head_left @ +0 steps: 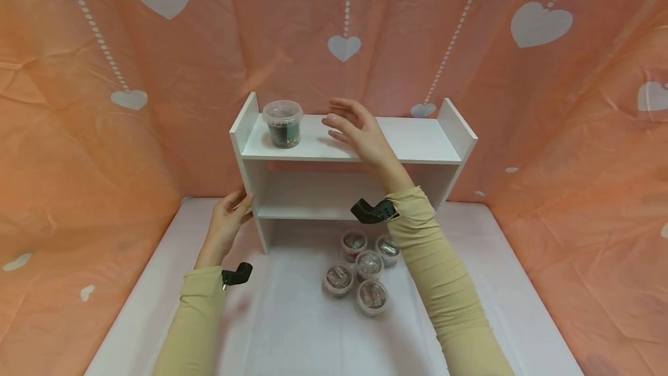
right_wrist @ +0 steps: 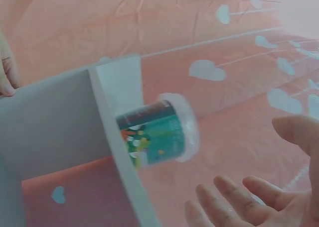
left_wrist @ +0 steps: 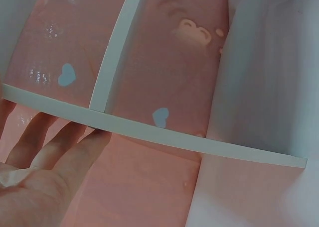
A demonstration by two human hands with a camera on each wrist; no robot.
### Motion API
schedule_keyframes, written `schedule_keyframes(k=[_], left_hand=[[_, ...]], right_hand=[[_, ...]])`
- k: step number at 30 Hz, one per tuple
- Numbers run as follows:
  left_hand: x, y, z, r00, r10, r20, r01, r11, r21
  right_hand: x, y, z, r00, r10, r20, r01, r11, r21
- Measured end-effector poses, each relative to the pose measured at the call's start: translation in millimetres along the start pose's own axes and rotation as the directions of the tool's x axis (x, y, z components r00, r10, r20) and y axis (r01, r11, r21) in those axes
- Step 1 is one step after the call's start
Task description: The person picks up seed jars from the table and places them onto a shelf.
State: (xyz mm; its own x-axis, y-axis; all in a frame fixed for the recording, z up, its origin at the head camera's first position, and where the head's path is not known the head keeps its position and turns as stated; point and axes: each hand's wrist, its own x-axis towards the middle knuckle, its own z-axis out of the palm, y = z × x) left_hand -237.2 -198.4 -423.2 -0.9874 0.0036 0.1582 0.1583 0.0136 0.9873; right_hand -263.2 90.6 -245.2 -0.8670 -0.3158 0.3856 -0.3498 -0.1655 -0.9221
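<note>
A white two-tier shelf stands at the back of the table. On its top board, near the left end, sits a clear lidded plastic tub with a dark green label. My right hand hovers over the top board to the right of the tub, fingers spread and nothing in them. In the right wrist view the tub shows a colourful label, apart from the fingertips. My left hand touches the outer left side of the shelf; the left wrist view shows straight fingers along the panel edge.
Several clear lidded tubs stand in a cluster on the white table, in front of the shelf's right half. An orange curtain with white hearts hangs behind and at both sides.
</note>
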Motion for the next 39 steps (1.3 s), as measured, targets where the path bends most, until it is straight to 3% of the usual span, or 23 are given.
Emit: schedule_keyframes(k=[16, 31, 39], left_hand=[[-0.6, -0.7, -1.3, 1.0, 0.007, 0.011, -0.007, 1.0, 0.018], [0.0, -1.0, 0.7, 1.0, 0.016, 0.015, -0.016, 1.0, 0.016], [1.1, -2.4, -0.3, 1.0, 0.017, 0.005, -0.017, 1.0, 0.017]], right_hand=[[-26.5, -7.8, -30.3, 0.999, -0.032, 0.037, 0.029, 0.997, 0.078], [-52.4, -11.3, -58.0, 0.987, -0.116, 0.112, 0.1, 0.985, 0.138], [-67.8, -4.8, -70.5, 0.977, -0.14, 0.159, 0.126, 0.987, 0.096]])
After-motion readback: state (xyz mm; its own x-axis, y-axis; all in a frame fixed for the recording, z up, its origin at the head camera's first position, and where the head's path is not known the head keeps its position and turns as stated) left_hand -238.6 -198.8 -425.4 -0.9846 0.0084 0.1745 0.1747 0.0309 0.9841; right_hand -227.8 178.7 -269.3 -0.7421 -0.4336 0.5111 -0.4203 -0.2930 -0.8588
